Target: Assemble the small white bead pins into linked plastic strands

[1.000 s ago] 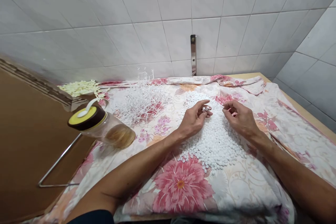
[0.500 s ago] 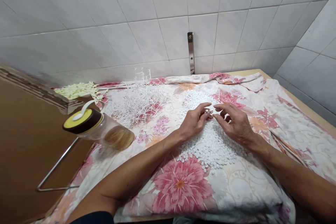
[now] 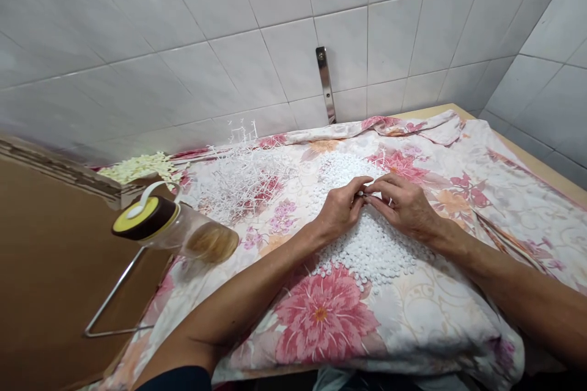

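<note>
1. Head view, centre: Fine fingertip handling appeared in hand. The left hand [image 3: 338, 211] pinched a small piece [image 3: 361, 193], mostly hidden; the right hand [image 3: 406, 204] met it, its grip indeterminable. Further movement called for steady alignment.
2. Below: white beads [image 3: 371, 250] covered floral cloth [image 3: 325, 324].
3. Upper centre: a metal bracket [image 3: 325, 82] stood against tiled wall [image 3: 275, 0].
4. Left: a lidded bottle [image 3: 208, 241] leaned near cardboard [image 3: 55, 269].

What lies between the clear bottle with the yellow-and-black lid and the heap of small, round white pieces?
White flower-printed cloth, crossed by the bare left forearm; head view shows it.
</note>
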`<state>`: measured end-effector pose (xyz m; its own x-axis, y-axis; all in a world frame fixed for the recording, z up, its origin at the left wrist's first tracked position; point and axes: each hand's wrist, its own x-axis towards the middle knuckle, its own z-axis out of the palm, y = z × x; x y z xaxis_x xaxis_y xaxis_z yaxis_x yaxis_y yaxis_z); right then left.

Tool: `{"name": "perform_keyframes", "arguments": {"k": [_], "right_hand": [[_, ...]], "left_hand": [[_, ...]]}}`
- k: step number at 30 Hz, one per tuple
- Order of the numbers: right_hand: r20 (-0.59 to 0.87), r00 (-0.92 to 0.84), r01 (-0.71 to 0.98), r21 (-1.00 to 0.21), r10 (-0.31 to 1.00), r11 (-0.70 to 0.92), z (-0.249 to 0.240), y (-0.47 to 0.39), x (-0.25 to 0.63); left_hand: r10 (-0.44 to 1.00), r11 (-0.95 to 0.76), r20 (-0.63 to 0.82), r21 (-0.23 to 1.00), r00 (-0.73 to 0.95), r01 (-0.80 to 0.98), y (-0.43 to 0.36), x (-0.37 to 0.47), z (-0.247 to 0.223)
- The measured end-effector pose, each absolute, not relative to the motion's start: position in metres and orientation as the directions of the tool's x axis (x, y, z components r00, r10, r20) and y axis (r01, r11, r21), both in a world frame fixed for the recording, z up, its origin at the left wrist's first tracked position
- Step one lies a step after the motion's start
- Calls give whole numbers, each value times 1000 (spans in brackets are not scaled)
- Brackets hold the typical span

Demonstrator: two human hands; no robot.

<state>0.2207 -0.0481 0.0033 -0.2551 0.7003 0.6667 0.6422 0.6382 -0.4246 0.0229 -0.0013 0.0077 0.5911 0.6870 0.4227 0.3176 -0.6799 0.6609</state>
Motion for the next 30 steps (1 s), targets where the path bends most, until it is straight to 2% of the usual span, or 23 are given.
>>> {"name": "perform_keyframes", "arguments": {"k": [5,10,15,22,26,30], "right_hand": [[666,-132,645,-505,734,574,7,-49,217],[578,0,613,-645,816,457,12,-49,215],[490,52,538,-748,870,389,14,-50,213],[388,89,455,-835,918,309,11,-50,210],[335,93,412,-870,937,270,13,-52,207],[338,102,392,-878,935,275,13,-51,206]], "left_hand": [[701,-656,418,696,577,292,0,24,10],[786,-564,390,771,480,297,4,23,16],[856,-437,297,853,423,285,6,23,18],[904,-210,129,964,408,162,14,25,11],[923,-208,142,966,357,154,14,26,11],[925,-283,207,935,320,215,9,25,16]]}}
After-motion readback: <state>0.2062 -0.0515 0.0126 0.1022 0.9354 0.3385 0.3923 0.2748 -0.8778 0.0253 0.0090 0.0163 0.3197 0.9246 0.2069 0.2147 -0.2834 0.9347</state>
